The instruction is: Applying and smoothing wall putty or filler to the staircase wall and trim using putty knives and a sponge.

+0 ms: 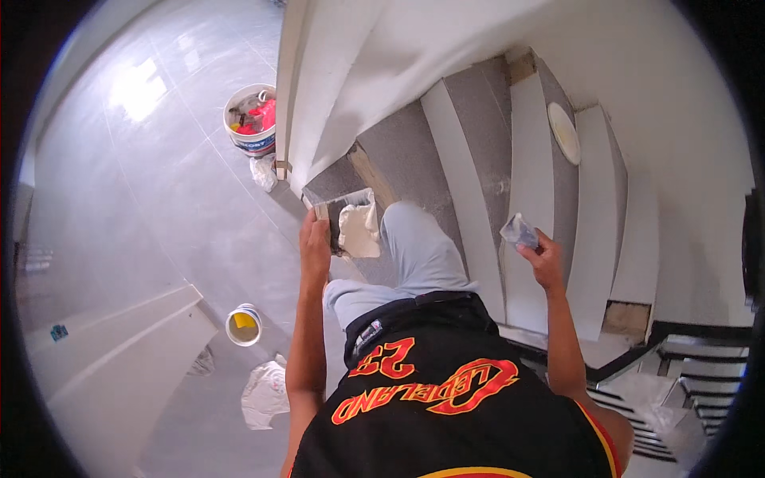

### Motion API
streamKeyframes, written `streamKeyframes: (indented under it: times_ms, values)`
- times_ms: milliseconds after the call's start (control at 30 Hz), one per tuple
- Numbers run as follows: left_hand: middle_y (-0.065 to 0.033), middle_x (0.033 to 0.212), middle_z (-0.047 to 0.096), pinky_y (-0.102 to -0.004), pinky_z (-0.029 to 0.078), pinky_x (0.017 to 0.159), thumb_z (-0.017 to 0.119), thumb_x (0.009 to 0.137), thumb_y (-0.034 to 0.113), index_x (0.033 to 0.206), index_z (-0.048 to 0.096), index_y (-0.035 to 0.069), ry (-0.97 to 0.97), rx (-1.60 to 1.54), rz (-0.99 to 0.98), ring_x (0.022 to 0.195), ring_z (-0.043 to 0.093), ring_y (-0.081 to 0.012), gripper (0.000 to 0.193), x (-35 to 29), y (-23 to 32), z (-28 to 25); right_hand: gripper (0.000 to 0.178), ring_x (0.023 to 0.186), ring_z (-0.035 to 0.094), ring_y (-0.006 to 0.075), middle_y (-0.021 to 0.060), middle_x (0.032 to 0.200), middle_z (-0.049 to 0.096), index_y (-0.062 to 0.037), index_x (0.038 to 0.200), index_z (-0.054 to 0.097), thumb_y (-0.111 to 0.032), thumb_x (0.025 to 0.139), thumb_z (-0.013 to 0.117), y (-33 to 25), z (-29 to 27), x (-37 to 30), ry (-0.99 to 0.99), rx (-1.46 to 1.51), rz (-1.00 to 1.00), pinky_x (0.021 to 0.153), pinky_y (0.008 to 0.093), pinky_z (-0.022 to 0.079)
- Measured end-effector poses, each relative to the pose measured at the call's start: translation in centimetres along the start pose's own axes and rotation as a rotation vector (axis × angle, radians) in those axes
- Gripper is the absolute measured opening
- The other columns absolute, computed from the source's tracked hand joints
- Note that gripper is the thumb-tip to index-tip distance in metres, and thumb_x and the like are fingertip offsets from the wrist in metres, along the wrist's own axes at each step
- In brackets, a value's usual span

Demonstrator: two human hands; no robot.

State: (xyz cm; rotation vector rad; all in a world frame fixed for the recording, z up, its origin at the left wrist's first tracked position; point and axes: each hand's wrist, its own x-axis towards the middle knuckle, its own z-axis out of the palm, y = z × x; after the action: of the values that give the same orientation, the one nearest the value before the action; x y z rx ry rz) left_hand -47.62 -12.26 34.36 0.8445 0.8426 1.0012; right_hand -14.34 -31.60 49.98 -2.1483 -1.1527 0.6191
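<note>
One broad, dark, flat blade (335, 225) bearing creamy white paste (359, 231) sits pinched in the left grip (315, 239), above winding grey-and-white stairs (410, 151); the right grip (545, 259) pinches a small, greyish, flat scraper (519, 231). Holding the blade level should keep paste aboard.

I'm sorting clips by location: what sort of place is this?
Probably an indoor stairwell under renovation: winding steps, a bucket, and pale paste on the tool in the left hand.

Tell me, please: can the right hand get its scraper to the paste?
Probably yes: the paste lies uncovered on the tool in the left hand, and the right hand could likely pass its scraper over the knee between.
</note>
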Motion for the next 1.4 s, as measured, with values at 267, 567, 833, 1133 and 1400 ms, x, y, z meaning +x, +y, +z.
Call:
streamKeyframes:
  times_ms: [267, 567, 833, 1133, 1400]
  values:
    - [-0.0076, 0.087, 0.055, -0.0273, 0.039, 0.07, 0.037, 0.083, 0.018, 0.095, 0.053, -0.002, 0.053, 0.03, 0.012, 0.075, 0.048, -0.015, 0.028, -1.4, -0.5, 0.1, 0.035, 0.079, 0.057, 0.0157, 0.0107, 0.088, 0.06, 0.0032, 0.101, 0.056, -0.012, 0.071, 0.066, 0.1, 3.2, 6.2, -0.217, -0.113, -0.136, 0.073, 0.0277, 0.046]
    - [-0.005, 0.084, 0.055, -0.0248, 0.04, 0.066, 0.036, 0.082, 0.014, 0.094, 0.053, -0.001, 0.145, -0.024, -0.056, 0.074, 0.049, -0.0107, 0.025, -0.2, -2.2, 1.2, 0.034, 0.082, 0.059, 0.0264, 0.0156, 0.097, 0.058, 0.0029, 0.099, 0.057, -0.016, 0.073, 0.066, 10.4, -1.6, 9.5, -0.156, -0.472, -0.182, 0.073, 0.0326, 0.047]
    - [-0.0053, 0.086, 0.053, -0.0248, 0.04, 0.068, 0.036, 0.082, 0.017, 0.096, 0.052, -0.001, 0.257, 0.03, -0.028, 0.076, 0.049, -0.0119, 0.028, 1.4, -8.6, 0.7, 0.025, 0.08, 0.057, 0.0256, 0.0151, 0.09, 0.058, 0.0021, 0.091, 0.057, -0.017, 0.075, 0.063, 13.1, -0.7, 13.5, -0.396, -0.69, -0.246, 0.069, 0.0354, 0.046]
    - [-0.0074, 0.095, 0.055, -0.0269, 0.043, 0.078, 0.039, 0.083, 0.02, 0.107, 0.047, 0.0, 0.429, -0.123, -0.054, 0.086, 0.054, -0.0146, 0.032, 0.7, -15.0, -1.6, 0.028, 0.08, 0.058, 0.0238, 0.0136, 0.089, 0.059, 0.0026, 0.096, 0.058, -0.017, 0.077, 0.063, 13.5, 10.6, 22.8, -0.565, -0.41, -0.395, 0.07, 0.0322, 0.046]
    - [-0.0085, 0.092, 0.056, -0.0258, 0.044, 0.075, 0.038, 0.078, 0.018, 0.104, 0.05, -0.002, 0.306, -0.029, -0.056, 0.081, 0.055, -0.0151, 0.035, 1.6, -12.6, -1.0, 0.024, 0.082, 0.057, 0.0167, 0.0112, 0.096, 0.059, 0.0017, 0.092, 0.059, -0.004, 0.071, 0.067, 8.7, 13.8, 22.3, -0.485, -0.156, -0.555, 0.072, 0.0312, 0.045]
